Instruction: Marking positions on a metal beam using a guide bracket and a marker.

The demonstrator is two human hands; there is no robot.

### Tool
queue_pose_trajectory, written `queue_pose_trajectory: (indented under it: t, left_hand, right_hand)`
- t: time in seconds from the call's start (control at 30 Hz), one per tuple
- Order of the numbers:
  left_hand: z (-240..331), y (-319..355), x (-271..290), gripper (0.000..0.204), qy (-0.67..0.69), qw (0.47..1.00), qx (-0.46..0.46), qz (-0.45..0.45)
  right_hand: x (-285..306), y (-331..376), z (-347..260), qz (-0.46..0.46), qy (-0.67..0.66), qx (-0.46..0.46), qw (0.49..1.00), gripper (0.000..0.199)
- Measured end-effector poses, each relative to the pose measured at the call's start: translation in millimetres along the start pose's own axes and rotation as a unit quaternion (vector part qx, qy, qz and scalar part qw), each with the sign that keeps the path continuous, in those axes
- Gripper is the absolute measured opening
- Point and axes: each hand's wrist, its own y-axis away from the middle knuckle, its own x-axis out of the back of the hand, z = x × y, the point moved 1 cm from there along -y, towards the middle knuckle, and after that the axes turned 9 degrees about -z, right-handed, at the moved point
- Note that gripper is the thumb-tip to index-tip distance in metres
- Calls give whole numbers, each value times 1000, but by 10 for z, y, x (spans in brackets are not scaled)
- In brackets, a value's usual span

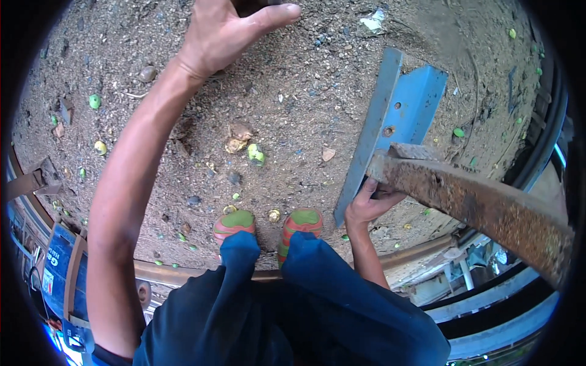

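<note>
Step in hand: judged to be steadying or positioning the rusty bar against the blue metal piece, worked from the bar's near end.
Left hand: thumb stretched away from the palm; fingers cut off by the upper edge, so whether they grip the dark object beside them cannot be told.
Right hand: thumb raised at the bar's end, fingers bent beneath it; whether they pinch bar or blue piece cannot be told.
Bar location: directly above the right hand, running off to its right.
Blue piece location: on the ground, extending forward from beside the right hand.
Next move: in the inspector's judgement, calls for a firm hold, with fingers clear of the bar's underside.
Count, metalwork: one bar; one blue piece, two round holes visible.
Count, shoes: two, between the arms.
Count, green fruits: over six, scattered around both hands; exact total indeterminable.
</note>
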Motion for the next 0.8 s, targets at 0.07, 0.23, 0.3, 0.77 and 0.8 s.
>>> queue_pose_trajectory:
  t: [0.07, 0.23, 0.3, 0.77, 0.8]
  left_hand:
    - [-27, -2, -22, 73, -2, 1000, 10, 5]
    - [16, -18, -64, 79, -3, 999, 15, 51]
    - [31, -16, -44, 80, 4, 998, 18, 52]
    - [-85, -60, 22, 79, -66, 997, -14, 41]
    - [-147, -69, 49, 79, -66, 997, -13, 41]
  right_hand:
    - [6, 20, -33, 3, -2, 7, 1000, 94]
    - [34, 12, -81, -21, -43, -38, 998, 93]
    - [54, 11, -57, -26, -37, -33, 998, 91]
    - [96, 50, -5, -23, -18, -24, 999, 75]
    - [94, 71, 17, -23, -29, -27, 999, 72]
